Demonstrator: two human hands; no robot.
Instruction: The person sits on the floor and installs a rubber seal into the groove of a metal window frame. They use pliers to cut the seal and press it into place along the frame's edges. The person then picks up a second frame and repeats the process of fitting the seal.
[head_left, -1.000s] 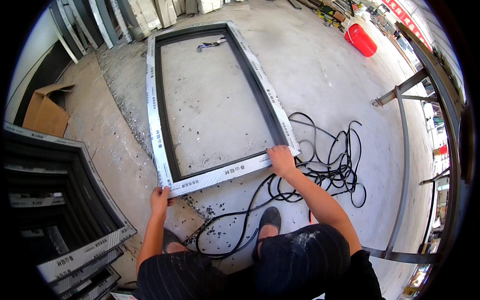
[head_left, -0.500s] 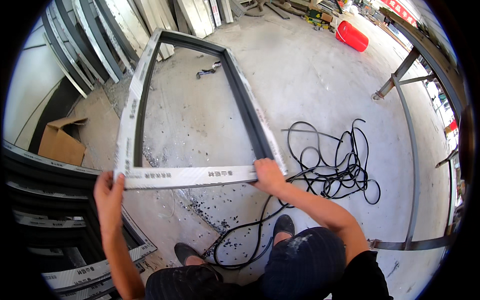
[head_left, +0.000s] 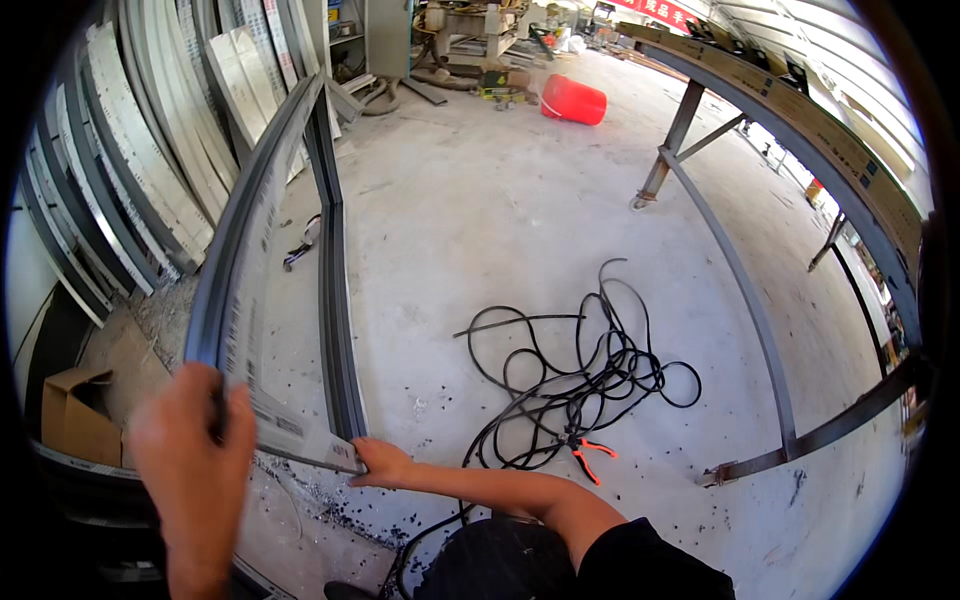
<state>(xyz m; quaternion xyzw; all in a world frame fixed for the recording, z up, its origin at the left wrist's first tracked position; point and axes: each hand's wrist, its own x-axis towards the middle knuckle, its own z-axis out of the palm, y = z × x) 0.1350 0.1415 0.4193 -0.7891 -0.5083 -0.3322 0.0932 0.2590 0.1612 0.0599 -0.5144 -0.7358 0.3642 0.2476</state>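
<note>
A rectangular window frame [head_left: 342, 320], dark grey with white printed film on its faces, is held tilted at the left, seen nearly edge-on. My left hand [head_left: 195, 465], somewhat blurred, is closed round its near left corner. At the near right corner my right hand [head_left: 384, 464] grips the frame, fingers wrapped on the bar. A small hand tool [head_left: 300, 243] lies on the floor, seen through the frame's opening. Right of my right hand, pliers with orange-red handles [head_left: 592, 456] lie beside a tangled black cord [head_left: 570, 385].
Long metal profiles [head_left: 140, 160] lean at the left. Below them are a cardboard box [head_left: 72, 415] and dark stacked frames [head_left: 90, 500]. A steel-legged bench [head_left: 765, 330] stands at the right, a red bucket [head_left: 573, 100] on its side farther back. Dark chips litter the floor [head_left: 400, 510].
The window frame has swung left and turned from facing me to nearly edge-on, both hands still on it. My view has shifted right, and the pliers now show by the cord.
</note>
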